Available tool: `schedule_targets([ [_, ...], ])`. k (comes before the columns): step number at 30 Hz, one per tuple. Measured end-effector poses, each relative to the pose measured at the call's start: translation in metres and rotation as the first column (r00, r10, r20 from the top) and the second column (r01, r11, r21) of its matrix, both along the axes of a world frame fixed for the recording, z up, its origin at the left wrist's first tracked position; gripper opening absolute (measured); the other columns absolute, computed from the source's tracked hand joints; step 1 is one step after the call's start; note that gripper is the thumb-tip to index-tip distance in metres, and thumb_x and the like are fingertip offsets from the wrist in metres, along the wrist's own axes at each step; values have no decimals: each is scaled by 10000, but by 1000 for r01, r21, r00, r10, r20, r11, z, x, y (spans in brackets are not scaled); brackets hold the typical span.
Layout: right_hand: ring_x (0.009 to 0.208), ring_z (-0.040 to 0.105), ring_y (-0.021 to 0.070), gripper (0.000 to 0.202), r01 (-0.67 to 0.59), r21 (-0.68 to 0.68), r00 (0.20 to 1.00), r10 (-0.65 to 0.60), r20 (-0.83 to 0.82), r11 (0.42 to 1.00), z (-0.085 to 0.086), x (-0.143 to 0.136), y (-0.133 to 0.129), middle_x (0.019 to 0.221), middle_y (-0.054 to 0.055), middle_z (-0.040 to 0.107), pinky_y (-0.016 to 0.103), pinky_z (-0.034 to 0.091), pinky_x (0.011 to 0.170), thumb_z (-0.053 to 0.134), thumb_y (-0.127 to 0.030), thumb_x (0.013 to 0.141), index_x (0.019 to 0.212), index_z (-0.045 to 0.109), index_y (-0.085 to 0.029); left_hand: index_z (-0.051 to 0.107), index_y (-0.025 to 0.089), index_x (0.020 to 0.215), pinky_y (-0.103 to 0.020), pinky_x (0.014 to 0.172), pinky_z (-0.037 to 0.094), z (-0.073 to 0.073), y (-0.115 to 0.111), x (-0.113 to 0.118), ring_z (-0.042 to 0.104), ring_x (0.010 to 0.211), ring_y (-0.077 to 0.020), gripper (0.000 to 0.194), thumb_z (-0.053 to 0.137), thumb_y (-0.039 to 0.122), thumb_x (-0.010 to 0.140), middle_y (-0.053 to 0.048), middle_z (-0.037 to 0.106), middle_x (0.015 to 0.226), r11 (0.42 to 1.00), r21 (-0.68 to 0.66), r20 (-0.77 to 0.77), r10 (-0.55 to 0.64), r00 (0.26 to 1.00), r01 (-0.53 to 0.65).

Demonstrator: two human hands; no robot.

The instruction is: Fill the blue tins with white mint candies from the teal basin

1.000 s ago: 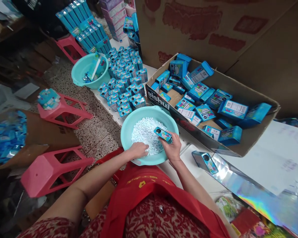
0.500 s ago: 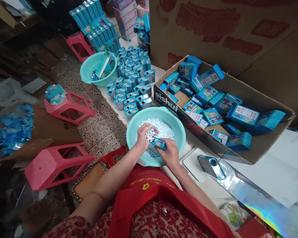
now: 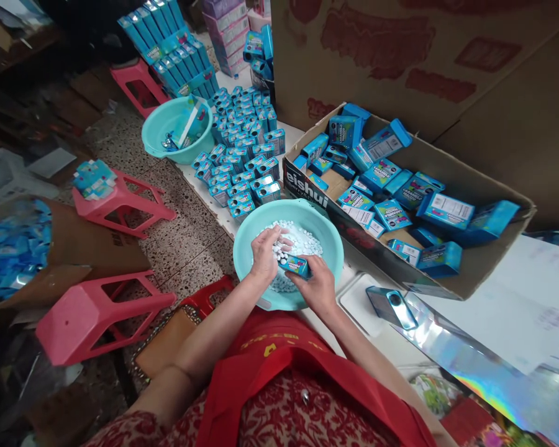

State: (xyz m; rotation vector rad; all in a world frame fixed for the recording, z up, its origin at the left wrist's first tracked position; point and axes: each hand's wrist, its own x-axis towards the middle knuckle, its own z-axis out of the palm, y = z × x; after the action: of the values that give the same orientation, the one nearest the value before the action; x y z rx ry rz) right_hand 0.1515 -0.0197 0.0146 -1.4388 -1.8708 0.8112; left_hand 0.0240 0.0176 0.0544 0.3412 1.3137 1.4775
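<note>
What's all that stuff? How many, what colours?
Near bowl: one, turquoise, centre
White pellets: many, white, in near bowl
Held box: one, blue, over near bowl
Standing boxes: dozens, blue, beyond near bowl
Low carton: one, brown and black, right
Jumbled boxes: many, blue, in low carton
Lone box: one, blue, lower right
Far bowl: one, turquoise, upper left
Stacked boxes: many, blue, top left
Pink stools: three, pink, left
Unclear pieces: many, blue, in left carton
Big cardboard: one, brown, upper right
Shiny sheet: one, silver, lower right
Apron: one, red, bottom
Left hand: one, bare, cupping white pellets
Right hand: one, bare, gripping held box
</note>
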Motion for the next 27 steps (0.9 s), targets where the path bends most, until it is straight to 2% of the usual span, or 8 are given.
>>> schedule_targets([
  [5,840,597,240,257,21,18,1000,-21,-19,1000,7,-2,5,865,39,649,364,462,735,700,-348,727,935,612,-227,536,158,673,-204,478,428,5,1,1,555,507,-98,280,691,391,679,20,561,606,999,35,2,39,999,-39],
  [9,852,594,241,262,13,12,999,-13,-33,1000,9,-1,7,881,38,651,371,459,753,704,-317,720,945,609,-223,515,154,602,-206,497,418,9,0,3,539,506,-91,320,665,410,724,17,540,578,998,47,-48,41,998,-39],
  [13,873,595,243,254,-4,-16,999,3,-40,1000,8,-2,7,892,38,651,372,462,765,693,-302,728,954,607,-225,501,165,601,-224,536,430,6,-1,7,526,507,-96,325,644,414,754,20,539,547,997,72,-110,-1,994,9],
  [17,874,597,248,250,10,-22,1000,-11,-29,1000,15,-2,7,887,39,650,374,463,761,691,-293,721,949,608,-229,497,165,608,-219,549,431,8,1,11,523,510,-90,323,645,416,748,21,542,550,997,68,-175,32,984,-20],
  [21,873,591,239,232,14,22,1000,-14,-21,1000,24,0,8,892,33,653,367,455,766,680,-270,732,951,611,-239,509,174,711,-233,558,453,12,3,13,561,517,-110,291,612,438,771,33,535,552,994,105,-131,49,990,-35],
  [27,855,604,245,222,43,-25,998,-44,-43,999,17,1,7,876,35,660,375,469,756,685,-292,725,927,614,-232,494,174,740,-234,576,465,8,2,16,581,537,-110,259,616,402,747,34,545,603,996,71,-117,67,991,-59],
])
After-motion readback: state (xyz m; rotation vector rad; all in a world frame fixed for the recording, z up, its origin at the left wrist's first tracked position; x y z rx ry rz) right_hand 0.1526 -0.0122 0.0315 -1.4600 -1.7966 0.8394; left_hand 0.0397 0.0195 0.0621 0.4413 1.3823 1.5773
